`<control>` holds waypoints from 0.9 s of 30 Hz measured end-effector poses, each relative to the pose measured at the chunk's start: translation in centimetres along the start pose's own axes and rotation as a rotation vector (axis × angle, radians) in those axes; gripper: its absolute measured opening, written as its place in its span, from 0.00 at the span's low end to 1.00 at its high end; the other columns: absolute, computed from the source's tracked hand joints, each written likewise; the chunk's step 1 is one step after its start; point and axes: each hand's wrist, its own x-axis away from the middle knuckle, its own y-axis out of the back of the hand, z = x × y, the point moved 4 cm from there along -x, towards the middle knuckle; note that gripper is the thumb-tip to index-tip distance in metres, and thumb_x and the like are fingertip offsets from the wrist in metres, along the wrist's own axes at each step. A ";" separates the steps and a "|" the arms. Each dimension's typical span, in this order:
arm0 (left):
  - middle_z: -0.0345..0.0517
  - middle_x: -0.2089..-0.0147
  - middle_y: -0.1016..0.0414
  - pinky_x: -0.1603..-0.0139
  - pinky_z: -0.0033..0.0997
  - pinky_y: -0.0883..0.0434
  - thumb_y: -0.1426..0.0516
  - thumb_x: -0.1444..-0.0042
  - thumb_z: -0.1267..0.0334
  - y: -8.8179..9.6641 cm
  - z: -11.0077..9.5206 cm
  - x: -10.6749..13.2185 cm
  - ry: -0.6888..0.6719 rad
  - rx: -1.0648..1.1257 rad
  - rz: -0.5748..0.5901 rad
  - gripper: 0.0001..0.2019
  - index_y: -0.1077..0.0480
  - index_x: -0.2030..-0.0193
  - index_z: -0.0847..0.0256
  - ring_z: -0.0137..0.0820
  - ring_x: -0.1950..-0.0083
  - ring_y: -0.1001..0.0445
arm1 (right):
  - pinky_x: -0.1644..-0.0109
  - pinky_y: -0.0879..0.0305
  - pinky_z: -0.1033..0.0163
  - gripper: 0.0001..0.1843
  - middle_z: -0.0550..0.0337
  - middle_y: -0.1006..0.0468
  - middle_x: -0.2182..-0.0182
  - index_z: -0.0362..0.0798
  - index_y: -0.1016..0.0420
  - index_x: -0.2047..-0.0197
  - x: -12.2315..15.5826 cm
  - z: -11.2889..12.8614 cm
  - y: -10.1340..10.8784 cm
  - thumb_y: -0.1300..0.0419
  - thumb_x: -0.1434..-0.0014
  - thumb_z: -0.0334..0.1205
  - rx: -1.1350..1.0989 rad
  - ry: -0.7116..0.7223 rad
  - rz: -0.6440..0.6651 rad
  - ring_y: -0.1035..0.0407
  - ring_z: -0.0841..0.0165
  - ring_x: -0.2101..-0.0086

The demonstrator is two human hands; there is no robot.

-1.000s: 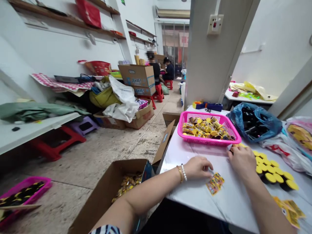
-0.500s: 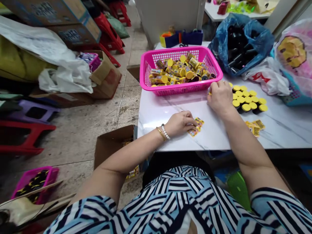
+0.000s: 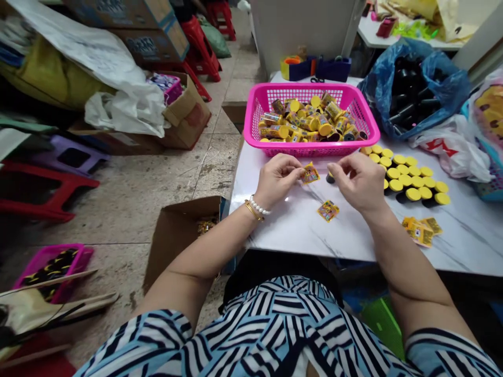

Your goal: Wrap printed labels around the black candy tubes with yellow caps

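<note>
Between thumb and fingers, my left hand [image 3: 280, 178] pinches a small yellow printed label [image 3: 310, 173] just above the table. My right hand [image 3: 361, 180] is closed on a small black container with a yellow cap [image 3: 330, 177], held a little to the right of that label. Another yellow label [image 3: 328, 210] lies flat on the table below both hands. Beside my right hand stand rows of black containers with yellow caps [image 3: 412, 180]. Behind my hands, a pink basket [image 3: 312, 152] holds many containers wrapped in yellow labels [image 3: 298, 123].
More yellow labels [image 3: 422, 231] lie at the right of the white table [image 3: 283, 230]. A blue plastic bag [image 3: 377, 99] of black containers stands at the back right, near a white bag [image 3: 448, 144]. An open cardboard box [image 3: 173, 235] sits on the floor at left.
My left hand has lifted one label off the table, leaving another there. My right hand has come away from the basket's front corner with a container. The view has shifted slightly.
</note>
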 end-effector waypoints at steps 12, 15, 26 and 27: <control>0.41 0.71 0.26 0.72 0.24 0.34 0.36 0.37 0.49 0.4 -3.3 1.6 0.110 0.184 -0.069 0.17 0.22 0.64 0.63 0.23 0.73 0.33 | 0.74 0.40 0.65 0.24 0.64 0.28 0.80 0.50 0.27 0.72 1.9 1.2 -3.3 0.40 0.31 0.58 -0.435 -0.284 0.057 0.36 0.71 0.78; 0.42 0.73 0.25 0.70 0.25 0.33 0.35 0.38 0.46 0.5 -3.8 1.8 0.139 0.215 -0.079 0.19 0.19 0.64 0.63 0.24 0.72 0.31 | 0.73 0.40 0.64 0.23 0.63 0.27 0.79 0.50 0.25 0.70 2.0 1.5 -3.0 0.39 0.30 0.57 -0.412 -0.259 0.004 0.35 0.71 0.76; 0.49 0.63 0.17 0.63 0.29 0.27 0.27 0.49 0.54 0.7 -3.3 1.5 0.228 0.273 -0.069 0.12 0.14 0.62 0.60 0.29 0.64 0.23 | 0.63 0.34 0.60 0.13 0.62 0.24 0.73 0.51 0.24 0.68 2.5 3.4 -3.9 0.39 0.29 0.42 -0.257 0.142 -0.051 0.30 0.68 0.70; 0.49 0.64 0.17 0.66 0.28 0.29 0.27 0.49 0.55 0.7 -3.1 1.5 0.280 0.298 -0.059 0.12 0.15 0.63 0.61 0.28 0.66 0.24 | 0.62 0.32 0.60 0.12 0.61 0.23 0.71 0.51 0.22 0.66 2.6 3.5 -4.0 0.39 0.29 0.42 -0.247 0.174 -0.041 0.29 0.68 0.69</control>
